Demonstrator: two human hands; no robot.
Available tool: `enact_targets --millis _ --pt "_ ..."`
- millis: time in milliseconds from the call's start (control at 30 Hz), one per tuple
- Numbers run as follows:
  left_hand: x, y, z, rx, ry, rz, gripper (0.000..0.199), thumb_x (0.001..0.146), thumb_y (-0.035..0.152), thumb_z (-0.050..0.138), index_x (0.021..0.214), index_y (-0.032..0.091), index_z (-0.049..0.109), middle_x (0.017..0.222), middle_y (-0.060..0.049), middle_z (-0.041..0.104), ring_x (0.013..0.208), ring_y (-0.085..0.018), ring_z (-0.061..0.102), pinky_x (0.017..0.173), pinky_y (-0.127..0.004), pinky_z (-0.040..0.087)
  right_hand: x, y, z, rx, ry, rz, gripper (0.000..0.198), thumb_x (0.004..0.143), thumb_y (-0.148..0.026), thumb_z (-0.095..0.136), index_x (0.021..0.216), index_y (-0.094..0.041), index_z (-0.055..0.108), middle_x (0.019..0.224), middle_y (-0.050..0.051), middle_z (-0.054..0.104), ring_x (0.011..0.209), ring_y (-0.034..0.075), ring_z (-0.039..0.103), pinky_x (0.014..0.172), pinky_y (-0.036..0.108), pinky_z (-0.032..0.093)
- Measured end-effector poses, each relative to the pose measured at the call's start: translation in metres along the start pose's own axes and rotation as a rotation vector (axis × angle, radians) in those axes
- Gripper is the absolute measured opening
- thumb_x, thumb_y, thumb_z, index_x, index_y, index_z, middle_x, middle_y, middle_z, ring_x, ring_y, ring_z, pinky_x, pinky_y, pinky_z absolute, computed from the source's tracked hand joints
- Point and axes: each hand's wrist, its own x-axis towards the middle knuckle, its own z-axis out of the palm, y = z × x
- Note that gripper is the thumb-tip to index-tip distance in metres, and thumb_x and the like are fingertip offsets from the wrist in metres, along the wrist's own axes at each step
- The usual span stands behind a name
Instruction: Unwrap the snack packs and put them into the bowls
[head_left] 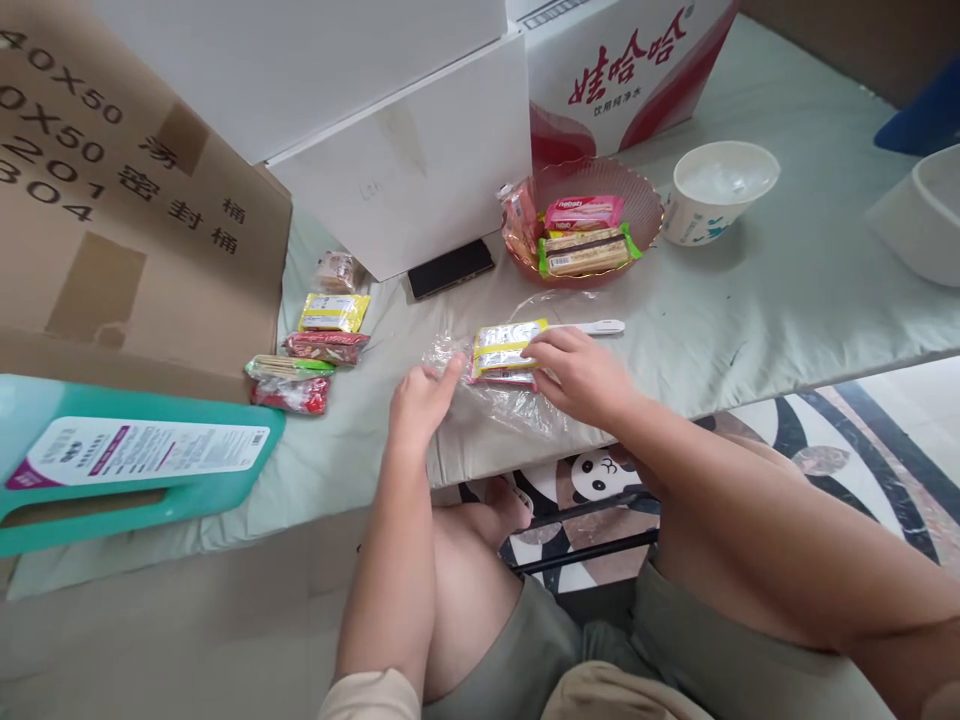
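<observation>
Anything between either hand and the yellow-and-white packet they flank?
Left side, yes: clear plastic bunches between the left hand and the packet. Right side, nothing visible: the right hand is at the packet's right end.

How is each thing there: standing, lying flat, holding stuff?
Yellow packet, lying flat, right hand touching it
Clear plastic, crinkled, partly under packet
Pink bowl, upright, holding wrapped snacks
Patterned white bowl, upright, open-topped
Black phone-like slab, lying flat
White handle, lying flat
Packets beside cardboard box, lying in a row

Teal container (pixel 139 455) — partly beyond left edge
</observation>
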Motion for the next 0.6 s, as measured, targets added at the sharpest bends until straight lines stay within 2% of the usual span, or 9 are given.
enact_targets --millis 100,167,333,433,500,600 --pt "-0.012 0.008 0.013 0.011 -0.266 -0.055 0.040 0.075 0.058 0.068 0.061 0.022 0.059 0.047 -0.002 0.056 0.052 -0.021 0.060 0.054 -0.030 0.042 0.011 0.003 0.010 -0.037 -0.028 0.004 0.037 0.086 -0.024 0.060 0.121 -0.015 0.064 0.132 0.019 0.062 0.120 0.034 0.055 0.102 0.047 0.045" --pt "-0.016 0.015 0.023 -0.073 -0.334 -0.019 0.032 0.074 0.048 0.071 0.059 0.021 0.059 0.048 -0.001 0.056 0.052 -0.019 0.058 0.054 -0.029 0.042 0.014 0.001 0.018 -0.034 -0.053 0.025 0.050 0.081 -0.026 0.065 0.130 -0.016 0.059 0.138 0.019 0.057 0.127 0.036 0.051 0.105 0.049 0.045" --pt "-0.021 0.028 0.029 -0.284 -0.294 0.090 0.025 0.075 0.033 0.064 0.057 0.020 0.054 0.056 0.001 0.056 0.059 -0.015 0.055 0.059 -0.027 0.043 0.017 0.001 0.031 0.009 -0.031 0.086 0.070 0.076 -0.024 0.067 0.143 -0.016 0.049 0.145 0.021 0.051 0.130 0.038 0.049 0.106 0.053 0.044" --pt "-0.025 0.034 0.023 -0.640 -0.261 0.097 0.017 0.069 0.030 0.069 0.061 0.020 0.058 0.062 0.000 0.058 0.066 -0.015 0.058 0.064 -0.028 0.047 0.021 0.005 0.031 0.103 0.001 0.096 0.076 0.074 -0.025 0.068 0.146 -0.016 0.045 0.141 0.020 0.055 0.129 0.038 0.051 0.108 0.053 0.043" --pt "-0.028 0.038 0.018 -0.879 -0.234 0.076 0.013 0.064 0.027 0.072 0.068 0.019 0.062 0.072 -0.002 0.065 0.078 -0.019 0.064 0.072 -0.031 0.052 0.024 0.007 0.028 0.193 0.024 0.127 0.078 0.073 -0.024 0.070 0.146 -0.017 0.045 0.139 0.019 0.057 0.128 0.037 0.053 0.109 0.053 0.042" --pt "-0.030 0.045 0.010 -1.090 -0.270 0.065 0.017 0.060 0.024 0.068 0.076 0.020 0.065 0.096 -0.007 0.071 0.108 -0.026 0.066 0.087 -0.038 0.055 0.028 0.009 0.021 0.372 0.023 0.188 0.074 0.075 -0.029 0.072 0.144 -0.019 0.046 0.141 0.018 0.058 0.128 0.035 0.055 0.107 0.052 0.043"
